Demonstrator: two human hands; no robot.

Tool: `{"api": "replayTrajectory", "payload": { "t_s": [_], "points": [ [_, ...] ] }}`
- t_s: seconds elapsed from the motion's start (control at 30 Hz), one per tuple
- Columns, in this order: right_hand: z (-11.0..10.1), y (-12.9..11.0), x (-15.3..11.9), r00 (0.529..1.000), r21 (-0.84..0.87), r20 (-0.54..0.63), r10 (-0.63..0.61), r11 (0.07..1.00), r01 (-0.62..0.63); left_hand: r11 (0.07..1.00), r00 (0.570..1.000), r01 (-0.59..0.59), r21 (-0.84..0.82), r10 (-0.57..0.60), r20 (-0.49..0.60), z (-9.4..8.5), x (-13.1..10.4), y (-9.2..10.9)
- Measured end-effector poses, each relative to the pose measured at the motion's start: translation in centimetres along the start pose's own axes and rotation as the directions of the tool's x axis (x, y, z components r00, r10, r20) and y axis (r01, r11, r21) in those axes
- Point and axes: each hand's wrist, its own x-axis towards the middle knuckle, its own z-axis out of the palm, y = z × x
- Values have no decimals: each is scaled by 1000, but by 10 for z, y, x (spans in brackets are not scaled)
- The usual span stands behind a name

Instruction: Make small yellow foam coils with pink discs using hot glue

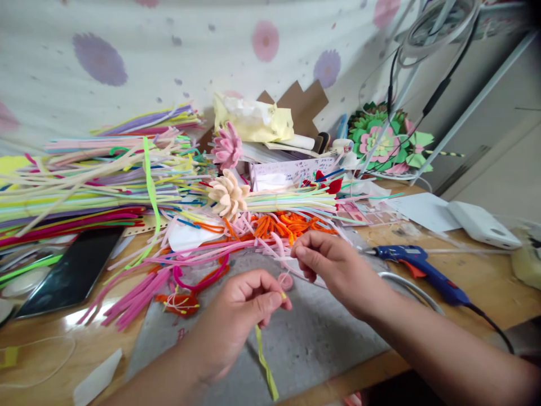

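My left hand (247, 307) is closed in a pinch over the grey mat (313, 332). A flat yellow-green strip (265, 363) hangs below its fingers, and a small yellow end shows at the fingertips. Up and to the right, my right hand (325, 262) pinches a thin white piece (284, 259) that sticks out to the left; I cannot tell whether it is thread or wire. Between the hands, a small pink coil (285, 281) lies on the mat. Left of my left hand is an orange piece (177, 304) with thin white, yellow-tipped strands.
Bundles of coloured pipe cleaners (93, 186) fill the left and back. A cream fluffy flower (228, 194) and a pink one (227, 145) stand among them. At right lies a blue glue gun (422, 270) with its cord. A black phone (71, 276) lies left.
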Motion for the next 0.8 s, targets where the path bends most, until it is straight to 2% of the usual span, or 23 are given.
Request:
{"api": "replayTrajectory", "payload": {
  "t_s": [0.13,0.4,0.57,0.8],
  "points": [
    [-13,8,-6,998,209,-67,10,978,4,999,992,-3,36,7,-126,1,4,-1],
    [-5,9,-23,991,469,133,25,879,-86,999,982,3,-42,-11,-189,2,4,0],
    [-3,13,-25,981,461,190,-25,885,-66,998,976,-6,-68,-9,-217,2,5,1],
    [-4,11,-26,985,393,161,-63,920,-6,993,976,-2,-119,-25,-218,1,6,1]
  ]
}}
